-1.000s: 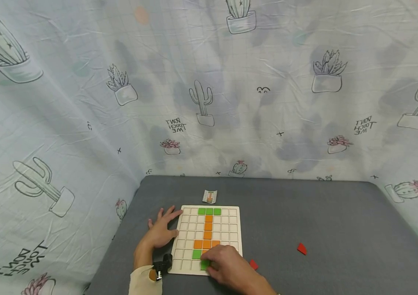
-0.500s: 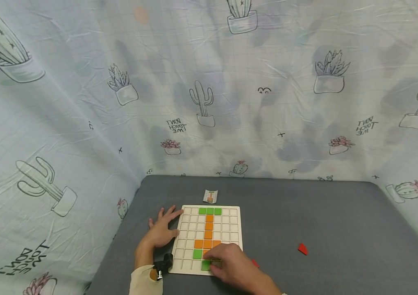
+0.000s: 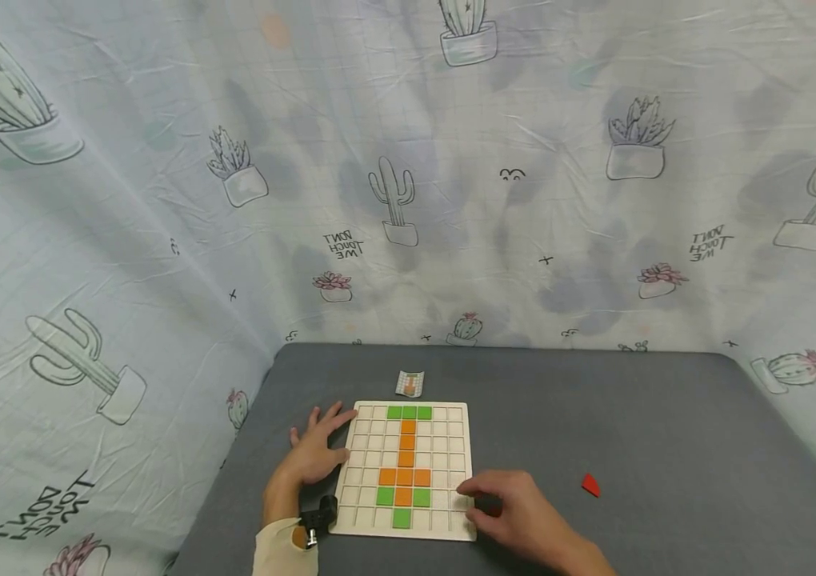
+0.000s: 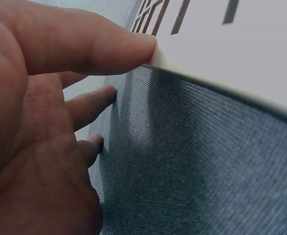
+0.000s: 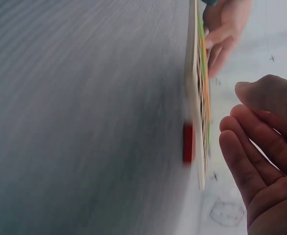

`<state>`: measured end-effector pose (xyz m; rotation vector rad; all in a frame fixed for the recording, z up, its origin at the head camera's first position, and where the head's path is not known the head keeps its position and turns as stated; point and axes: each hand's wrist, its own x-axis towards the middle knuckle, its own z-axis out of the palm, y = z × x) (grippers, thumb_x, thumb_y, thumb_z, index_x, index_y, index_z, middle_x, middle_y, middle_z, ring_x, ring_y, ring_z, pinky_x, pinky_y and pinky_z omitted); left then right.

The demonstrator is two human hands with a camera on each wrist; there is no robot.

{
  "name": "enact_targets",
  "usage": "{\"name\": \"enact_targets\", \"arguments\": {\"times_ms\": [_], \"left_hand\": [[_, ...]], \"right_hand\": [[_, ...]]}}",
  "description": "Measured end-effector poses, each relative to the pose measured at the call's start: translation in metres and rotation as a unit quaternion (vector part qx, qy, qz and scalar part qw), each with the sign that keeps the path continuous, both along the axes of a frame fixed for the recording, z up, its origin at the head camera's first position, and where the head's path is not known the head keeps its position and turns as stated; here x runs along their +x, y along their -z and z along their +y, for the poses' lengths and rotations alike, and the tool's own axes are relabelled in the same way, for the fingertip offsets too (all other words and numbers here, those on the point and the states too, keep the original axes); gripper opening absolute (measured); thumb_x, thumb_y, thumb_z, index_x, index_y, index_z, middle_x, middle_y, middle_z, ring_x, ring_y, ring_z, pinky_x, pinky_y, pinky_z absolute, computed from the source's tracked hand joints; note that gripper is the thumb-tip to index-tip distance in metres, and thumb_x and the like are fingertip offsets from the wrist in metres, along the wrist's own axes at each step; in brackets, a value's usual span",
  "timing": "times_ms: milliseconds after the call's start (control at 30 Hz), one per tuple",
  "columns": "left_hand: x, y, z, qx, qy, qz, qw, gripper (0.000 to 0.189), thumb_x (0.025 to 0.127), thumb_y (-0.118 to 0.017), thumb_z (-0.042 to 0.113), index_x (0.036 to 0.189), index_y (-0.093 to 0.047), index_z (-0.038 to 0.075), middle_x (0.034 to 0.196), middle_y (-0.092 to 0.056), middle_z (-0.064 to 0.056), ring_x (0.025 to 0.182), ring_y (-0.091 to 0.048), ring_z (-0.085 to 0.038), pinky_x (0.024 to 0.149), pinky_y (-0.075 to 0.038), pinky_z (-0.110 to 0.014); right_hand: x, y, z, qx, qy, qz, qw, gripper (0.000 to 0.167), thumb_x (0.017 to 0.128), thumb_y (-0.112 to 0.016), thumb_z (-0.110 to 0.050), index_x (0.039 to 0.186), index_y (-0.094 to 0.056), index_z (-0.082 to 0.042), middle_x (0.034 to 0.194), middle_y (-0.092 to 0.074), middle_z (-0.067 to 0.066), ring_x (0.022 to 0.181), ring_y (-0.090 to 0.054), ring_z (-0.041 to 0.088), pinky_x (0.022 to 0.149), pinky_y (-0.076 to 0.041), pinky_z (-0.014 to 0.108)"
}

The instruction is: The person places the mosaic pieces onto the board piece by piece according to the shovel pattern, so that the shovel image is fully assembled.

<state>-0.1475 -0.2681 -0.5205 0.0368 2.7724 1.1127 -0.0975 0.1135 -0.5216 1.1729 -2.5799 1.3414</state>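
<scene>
A cream grid board (image 3: 447, 448) lies flat, with green tiles (image 3: 410, 413) along its top row and an orange column (image 3: 406, 442) below them. Lower down, a green tile (image 3: 421, 497) sits right of the column. My left hand (image 3: 313, 456) is spread beside the board; in the left wrist view its thumb (image 4: 99, 46) touches the board's edge. My right hand (image 3: 516, 512), fingers loosely bent and holding nothing, hovers at the board's right edge. Below it is a red piece (image 5: 187, 143), close to the board in the right wrist view and mostly covered in the head view.
Another red piece (image 3: 591, 485) lies on the grey tabletop (image 3: 667, 448) farther right. A small card (image 3: 410, 384) printed with a coloured grid pattern lies behind the board. A cactus-print curtain (image 3: 509, 264) surrounds the table at the back and sides.
My right hand has moved right, off the lower middle of the board to its right edge, leaving a green tile visible right of the orange column. My left hand has stayed put.
</scene>
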Motion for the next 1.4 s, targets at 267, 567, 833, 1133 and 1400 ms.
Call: {"name": "enact_targets", "arguments": {"times_ms": [267,567,833,1133,1400], "left_hand": [[-0.001,0.002,-0.001,-0.005,-0.003,-0.002,1.0,0.072,0.09,-0.072,0.0,0.159,-0.058,0.014,0.179,-0.028,-0.023,0.167,0.0,-0.057,0.119,0.013,-0.087],[-0.001,0.001,-0.001,-0.005,-0.007,-0.003,1.0,0.072,0.09,-0.073,0.0,0.159,-0.059,0.014,0.179,-0.028,-0.024,0.167,0.0,-0.058,0.119,0.014,-0.087],[-0.001,0.001,0.0,-0.003,-0.004,0.001,1.0,0.071,0.09,-0.073,-0.001,0.159,-0.059,0.013,0.179,-0.029,-0.025,0.167,-0.001,-0.058,0.119,0.015,-0.087],[-0.001,0.002,0.0,-0.003,-0.006,0.004,1.0,0.071,0.09,-0.073,-0.001,0.158,-0.06,0.013,0.178,-0.029,-0.025,0.167,-0.001,-0.059,0.12,0.014,-0.086],[-0.001,0.002,-0.001,0.0,-0.003,0.003,1.0,0.072,0.09,-0.073,-0.001,0.158,-0.059,0.013,0.178,-0.029,-0.025,0.167,-0.001,-0.059,0.119,0.015,-0.087]], "right_hand": [[0.004,0.004,0.038,0.028,0.024,0.085,0.9957,0.032,0.085,-0.091,-0.006,0.114,-0.083,-0.017,0.107,-0.083,-0.007,0.096,-0.078,0.008,0.08,-0.064,0.027],[0.009,0.006,0.049,0.042,0.013,0.072,0.9965,0.033,0.085,-0.089,-0.005,0.113,-0.082,-0.021,0.106,-0.081,-0.012,0.097,-0.076,0.005,0.082,-0.063,0.027],[0.009,0.015,0.041,0.04,-0.01,0.069,0.9967,0.034,0.084,-0.088,-0.003,0.113,-0.082,-0.02,0.102,-0.079,-0.015,0.093,-0.072,0.0,0.083,-0.059,0.018],[0.006,0.009,0.036,0.077,-0.034,-0.038,0.9957,0.03,0.091,-0.085,-0.007,0.121,-0.082,-0.014,0.109,-0.079,-0.014,0.094,-0.067,-0.005,0.081,-0.062,0.025],[0.005,0.009,0.034,0.082,-0.035,-0.019,0.9958,0.034,0.089,-0.086,-0.002,0.121,-0.081,-0.012,0.108,-0.079,-0.011,0.094,-0.066,-0.006,0.078,-0.062,0.024]]}}
